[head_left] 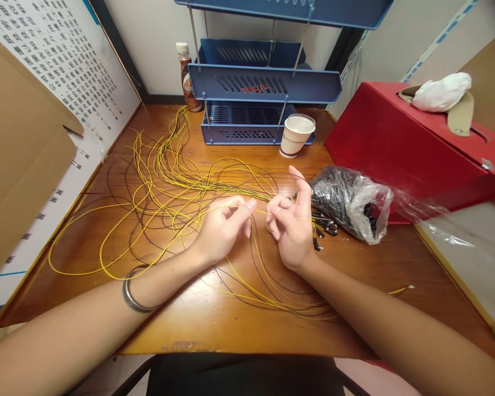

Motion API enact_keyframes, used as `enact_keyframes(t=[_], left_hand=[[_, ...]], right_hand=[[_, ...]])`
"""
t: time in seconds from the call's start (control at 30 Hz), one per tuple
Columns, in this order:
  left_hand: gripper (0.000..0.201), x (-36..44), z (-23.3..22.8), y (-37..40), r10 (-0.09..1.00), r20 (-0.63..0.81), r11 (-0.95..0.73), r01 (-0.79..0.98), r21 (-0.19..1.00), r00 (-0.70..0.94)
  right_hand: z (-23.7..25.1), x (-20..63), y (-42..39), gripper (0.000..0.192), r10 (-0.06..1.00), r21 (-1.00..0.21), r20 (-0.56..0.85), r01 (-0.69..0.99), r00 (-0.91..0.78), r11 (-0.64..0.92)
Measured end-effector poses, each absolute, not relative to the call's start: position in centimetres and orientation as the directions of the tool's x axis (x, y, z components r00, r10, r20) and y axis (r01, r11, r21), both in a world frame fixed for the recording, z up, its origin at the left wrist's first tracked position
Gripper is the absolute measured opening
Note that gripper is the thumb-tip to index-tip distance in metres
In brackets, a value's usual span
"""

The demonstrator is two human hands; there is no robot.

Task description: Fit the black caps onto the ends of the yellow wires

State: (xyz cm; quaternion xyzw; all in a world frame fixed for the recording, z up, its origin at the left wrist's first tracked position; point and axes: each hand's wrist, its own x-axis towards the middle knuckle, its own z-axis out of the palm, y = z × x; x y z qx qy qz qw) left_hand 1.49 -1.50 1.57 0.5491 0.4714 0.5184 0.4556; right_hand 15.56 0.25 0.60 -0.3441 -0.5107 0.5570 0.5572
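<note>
Over the middle of the table, my left hand [223, 230] pinches a thin yellow wire [261, 211] between thumb and forefinger. The same wire spans the short gap to my right hand [293, 234], whose thumb and curled fingers close on it while the index finger points up. Behind and left of my hands spreads a loose tangle of yellow and dark wires [165, 165]. More wires [268, 300] run under my right forearm, with one end [404, 288] showing beyond it. Small black connectors [325, 224] lie just right of my right hand.
A clear plastic bag [346, 192] of black parts rests against a red box [396, 148] on the right. At the back stand a blue tiered rack [264, 82], a paper cup [296, 136] and a bottle [186, 77]. Cardboard [20, 148] juts in from the left.
</note>
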Motion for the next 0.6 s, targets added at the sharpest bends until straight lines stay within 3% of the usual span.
enact_keyframes(t=[0.1, 0.27, 0.47, 0.6], left_hand=[[0.036, 1.6, 1.5, -1.4, 0.995, 0.095, -0.094, -0.037, 0.995, 0.024], [0.052, 1.7, 1.3, -1.0, 0.988, 0.111, -0.131, -0.204, 0.97, -0.103], [0.032, 1.6, 1.2, -1.2, 0.959, 0.213, -0.254, -0.237, 0.938, -0.186], [0.033, 1.6, 1.3, -1.3, 0.965, 0.215, -0.247, -0.245, 0.938, -0.151]], right_hand=[[0.5, 15.6, 0.2, 0.059, 0.954, -0.941, 0.233, -0.291, -0.188, 0.172], [-0.3, 15.7, 0.2, 0.069, 0.912, -0.917, 0.322, -0.323, -0.253, 0.234], [-0.5, 15.9, 0.1, 0.072, 0.908, -0.922, 0.298, -0.334, -0.294, 0.195], [-0.2, 15.8, 0.1, 0.073, 0.922, -0.92, 0.264, -0.362, -0.285, 0.151]])
